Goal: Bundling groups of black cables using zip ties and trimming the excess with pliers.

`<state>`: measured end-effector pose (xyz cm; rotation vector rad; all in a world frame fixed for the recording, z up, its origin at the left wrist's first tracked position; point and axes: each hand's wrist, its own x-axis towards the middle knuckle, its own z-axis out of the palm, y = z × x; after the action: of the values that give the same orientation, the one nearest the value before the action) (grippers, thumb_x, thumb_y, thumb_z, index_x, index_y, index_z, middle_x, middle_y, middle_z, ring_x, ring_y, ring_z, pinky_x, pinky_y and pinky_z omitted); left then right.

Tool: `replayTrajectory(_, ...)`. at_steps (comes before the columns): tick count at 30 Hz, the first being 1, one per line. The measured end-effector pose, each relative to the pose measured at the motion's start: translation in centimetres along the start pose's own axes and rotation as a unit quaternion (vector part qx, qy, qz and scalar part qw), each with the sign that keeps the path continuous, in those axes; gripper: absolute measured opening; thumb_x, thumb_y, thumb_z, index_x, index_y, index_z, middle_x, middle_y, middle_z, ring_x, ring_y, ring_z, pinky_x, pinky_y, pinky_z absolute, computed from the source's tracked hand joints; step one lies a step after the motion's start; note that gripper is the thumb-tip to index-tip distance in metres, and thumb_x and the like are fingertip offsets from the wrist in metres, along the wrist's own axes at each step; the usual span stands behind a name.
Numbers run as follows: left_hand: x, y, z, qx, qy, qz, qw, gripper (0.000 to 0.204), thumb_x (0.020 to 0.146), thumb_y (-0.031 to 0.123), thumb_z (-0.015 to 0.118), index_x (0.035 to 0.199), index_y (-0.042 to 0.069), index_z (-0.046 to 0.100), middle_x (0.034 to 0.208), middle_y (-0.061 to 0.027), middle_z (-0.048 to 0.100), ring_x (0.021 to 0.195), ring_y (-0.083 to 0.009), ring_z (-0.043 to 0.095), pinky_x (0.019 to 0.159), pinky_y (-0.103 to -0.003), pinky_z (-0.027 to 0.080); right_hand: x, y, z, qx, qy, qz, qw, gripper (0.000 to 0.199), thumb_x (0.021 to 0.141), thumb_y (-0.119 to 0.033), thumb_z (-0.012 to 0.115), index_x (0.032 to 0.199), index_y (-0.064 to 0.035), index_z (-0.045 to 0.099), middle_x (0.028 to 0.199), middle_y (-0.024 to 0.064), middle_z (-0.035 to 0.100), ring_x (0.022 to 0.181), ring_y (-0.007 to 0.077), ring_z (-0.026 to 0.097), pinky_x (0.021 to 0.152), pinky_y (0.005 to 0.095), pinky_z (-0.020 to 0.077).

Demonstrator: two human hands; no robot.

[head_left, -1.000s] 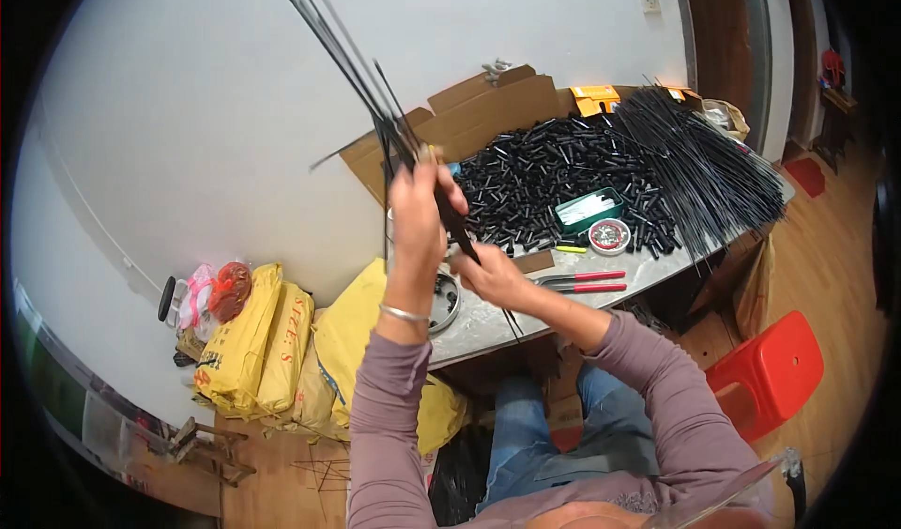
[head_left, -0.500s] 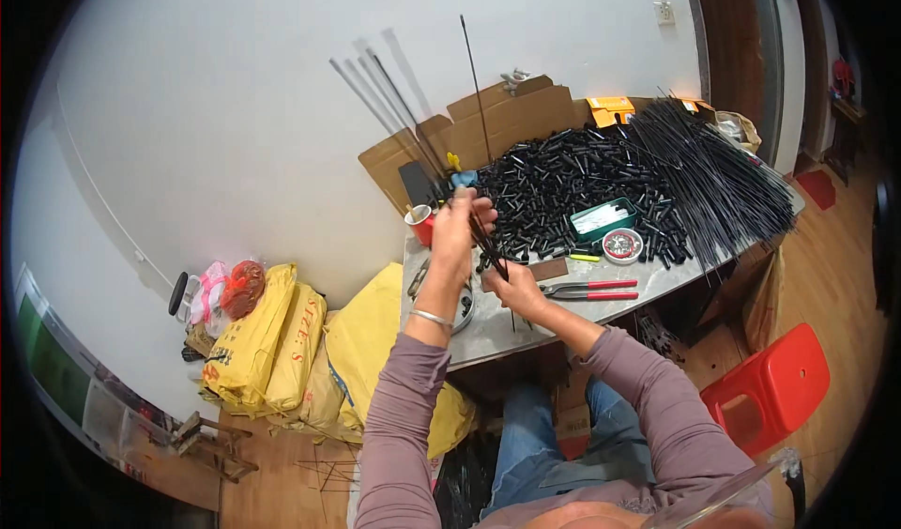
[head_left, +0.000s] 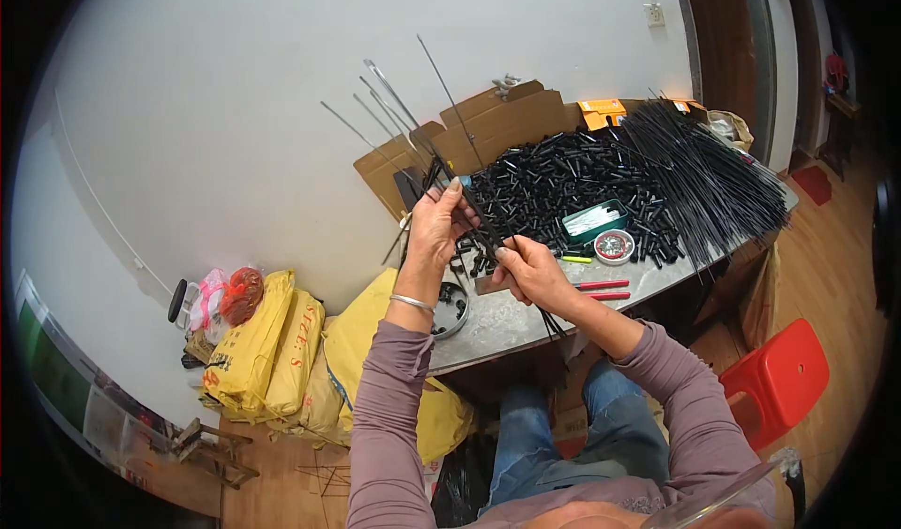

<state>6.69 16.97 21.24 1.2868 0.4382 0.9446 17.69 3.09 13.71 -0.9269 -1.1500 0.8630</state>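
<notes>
A bundle of thin dark rods [head_left: 481, 229] slants over the table's left part, its tips fanning out up and to the left. My left hand [head_left: 436, 229] is closed around the upper part of the bundle, thumb up against the rods. Lower and to the right, my right hand [head_left: 533, 274] grips the same bundle, and rod ends hang out below it. Beyond my hands lies a wide heap of short black tubes [head_left: 572, 177]. Red-handled pliers [head_left: 605, 295] lie to the right of my right hand, partly hidden by it.
On the right of the table lies a large pile of thin black rods [head_left: 709, 177]. A green box [head_left: 615, 221] and a round tin [head_left: 615, 246] stand before the heap. A round dish [head_left: 463, 322] sits near the left edge. Yellow sacks [head_left: 249, 332] and a red stool [head_left: 784, 379] flank the table.
The rods have tilted further left and their tips have fanned apart. My left hand has shifted slightly left and down; my right hand has moved slightly right, covering more of the pliers.
</notes>
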Motion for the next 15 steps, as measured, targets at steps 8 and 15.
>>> replayTrajectory(8,0.3,-1.2,1.2,-0.119,0.048,-0.013,0.992,0.029,0.100,0.033,0.042,0.095,0.006,0.049,0.059,0.0032,0.033,0.046,-0.0098,0.031,0.040,-0.026,0.031,0.9,-0.6,-2.0,-0.119,0.071,-0.078,0.987,0.017,0.094,-0.017,0.049,0.089,-0.0010,0.055,0.070,0.0065,0.062,0.059,0.0125,0.062,0.052,0.0257,0.0499)
replayTrajectory(15,0.2,-1.5,0.8,-0.167,0.157,-0.052,0.972,0.015,0.100,0.026,0.042,0.104,0.015,0.050,0.061,0.0024,0.036,0.048,-0.0103,0.031,0.042,-0.026,0.029,2.4,-9.0,-7.9,0.155,0.131,-0.060,0.977,0.018,0.094,-0.025,0.054,0.088,-0.0101,0.047,0.061,-0.0009,0.050,0.041,0.0043,0.038,0.034,0.0200,0.0278)
